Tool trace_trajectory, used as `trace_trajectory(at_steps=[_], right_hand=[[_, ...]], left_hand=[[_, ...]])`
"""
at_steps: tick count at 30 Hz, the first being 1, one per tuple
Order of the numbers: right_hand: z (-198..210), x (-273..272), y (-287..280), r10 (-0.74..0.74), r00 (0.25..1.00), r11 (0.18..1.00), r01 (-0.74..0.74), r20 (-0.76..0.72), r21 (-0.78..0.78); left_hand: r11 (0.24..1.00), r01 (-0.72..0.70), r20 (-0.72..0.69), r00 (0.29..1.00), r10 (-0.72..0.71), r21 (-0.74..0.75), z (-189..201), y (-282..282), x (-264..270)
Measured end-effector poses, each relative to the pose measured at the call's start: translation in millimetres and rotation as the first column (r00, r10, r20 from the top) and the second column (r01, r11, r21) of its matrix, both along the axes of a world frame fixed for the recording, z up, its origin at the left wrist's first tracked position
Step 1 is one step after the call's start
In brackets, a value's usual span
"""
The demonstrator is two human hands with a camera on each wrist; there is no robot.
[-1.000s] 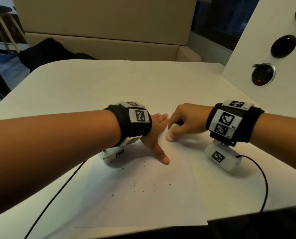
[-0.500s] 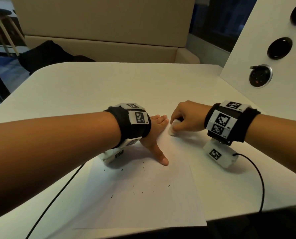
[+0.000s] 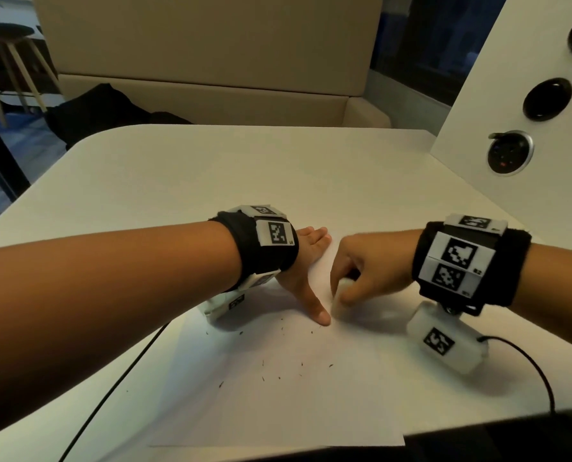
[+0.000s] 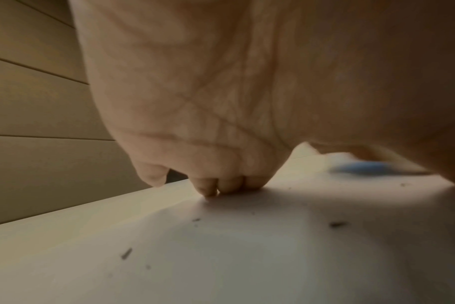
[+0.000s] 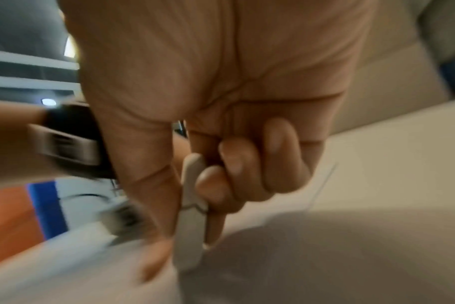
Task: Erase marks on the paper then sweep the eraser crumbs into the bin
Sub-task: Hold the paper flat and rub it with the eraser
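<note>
Right hand (image 3: 368, 265) pinches the white eraser (image 5: 191, 216) between thumb and curled fingers (image 5: 237, 162); eraser's lower end is down on the paper (image 3: 278, 395), just beside the left thumb tip. A thin dark wavy line crosses the eraser's face in the right wrist view; no readable brand or lettering, picture is blurred there.

Left hand (image 3: 306, 261) lies flat on the paper, fingers straight and pointing away, thumb splayed toward the near side, pressing the sheet down, holding nothing. In the left wrist view the fingertips (image 4: 230, 186) touch the sheet.

Paper lies on the white table (image 3: 211, 168), its near edge close to the table's front edge. Dark eraser crumbs (image 3: 264, 378) are scattered over the sheet nearer the person than both hands; a few show close up under the left palm.

Both wrists wear black bands with white blocks bearing black-and-white square code tags (image 3: 459, 253); tiny characters beside the tags are too small to read. A black cable (image 3: 541, 371) runs from the right wrist block. White panel (image 3: 528, 95) with round dark sockets stands at the right. Beige bench (image 3: 211, 78) behind the table.
</note>
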State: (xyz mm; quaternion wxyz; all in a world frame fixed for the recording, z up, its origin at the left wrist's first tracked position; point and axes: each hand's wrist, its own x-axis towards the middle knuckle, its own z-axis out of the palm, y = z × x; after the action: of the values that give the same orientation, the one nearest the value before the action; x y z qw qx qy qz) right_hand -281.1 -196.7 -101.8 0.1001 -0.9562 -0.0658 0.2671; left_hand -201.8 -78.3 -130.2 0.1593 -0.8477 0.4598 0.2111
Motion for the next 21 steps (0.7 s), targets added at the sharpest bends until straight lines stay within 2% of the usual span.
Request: trace_trajectory(at_steps=[2,6,7,9,11,13,15,18,21], right_hand=[[0.6,-2.2,4.4,0.019,0.999,1.000,-0.019,-0.036,0.004],[2.0,14.6,-13.7,-0.080,0.972,0.990,0.104,0.222,-0.095],[0.6,15.1,-15.2,-0.092,0.964,0.988,0.119,0.249,-0.095],[-0.4,9.5,-9.3,-0.073,0.978,0.994,0.087,0.195,-0.064],[-0.1,0.2,0.5,-0.032,0.997,0.999,0.034,0.071,-0.025],[1.4,-3.8,4.3,-0.017,0.999,1.000,0.018,0.045,-0.009],[7.8,-0.9,3.1,-0.058,0.988,0.998,0.052,0.145,0.045],[25.5,9.4,-0.1,-0.194,0.924,0.974,0.141,0.329,0.177],[35.4,23.0,-2.7,-0.238,0.864,0.971,0.200,0.443,0.131]], left_hand=[[1.000,0.002,0.002,1.000,-0.002,0.002,0.3,0.1,0.1],[1.000,0.014,0.003,1.000,-0.014,-0.009,-0.3,0.5,-0.4],[1.000,0.013,0.003,1.000,-0.013,-0.010,-0.8,0.4,-0.1],[1.000,0.006,-0.005,1.000,-0.006,-0.014,-0.8,0.9,0.8],[1.000,0.007,-0.009,1.000,-0.007,-0.004,-1.1,0.5,0.9],[1.000,0.013,-0.015,1.000,-0.013,0.007,0.0,0.0,1.7],[1.000,0.021,-0.018,1.000,-0.021,-0.002,3.4,1.3,6.8],[0.998,0.007,0.026,1.000,-0.005,-0.068,21.0,9.6,21.1],[0.996,-0.025,0.072,0.997,0.031,-0.084,43.2,24.3,34.1]])
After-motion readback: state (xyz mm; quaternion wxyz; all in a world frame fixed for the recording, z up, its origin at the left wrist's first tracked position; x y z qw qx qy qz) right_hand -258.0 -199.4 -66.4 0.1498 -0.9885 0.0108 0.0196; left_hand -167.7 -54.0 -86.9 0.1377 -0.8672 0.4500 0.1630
